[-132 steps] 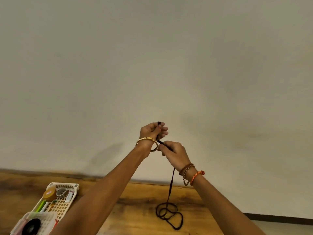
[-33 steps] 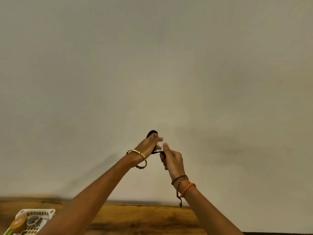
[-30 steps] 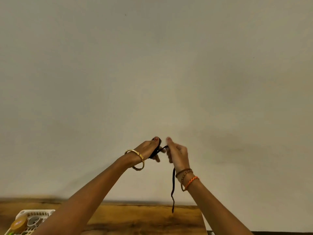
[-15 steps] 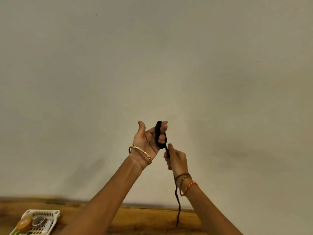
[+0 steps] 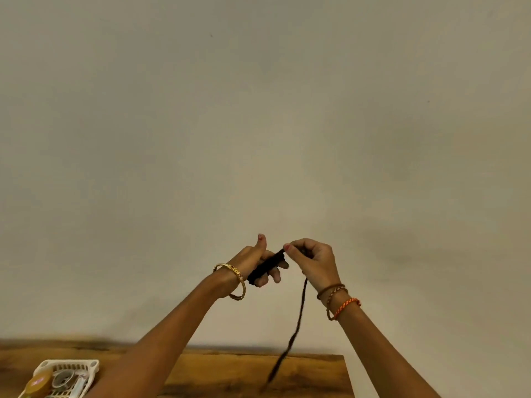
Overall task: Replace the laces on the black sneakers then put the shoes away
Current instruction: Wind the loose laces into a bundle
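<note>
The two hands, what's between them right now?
In the head view, only the black lace: wound round the left hand fingers, it runs straight to the right hand pinch, its tail hanging below.

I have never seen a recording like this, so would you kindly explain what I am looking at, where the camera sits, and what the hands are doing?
There is no machine here: a person works with two bare hands, filmed by one wide-angle camera worn on the head, looking forward at a plain pale wall.

The left hand, with a gold bangle at its wrist, has a flat black shoelace wound around its fingers. The right hand, with braided brown and orange bracelets at its wrist, pinches the lace near the bundle. The loose end hangs down, blurred, toward a brown wooden tabletop.

On the table, at lower left, stands a white plastic lattice basket holding small items too unclear to name. No sneakers are in view.
</note>
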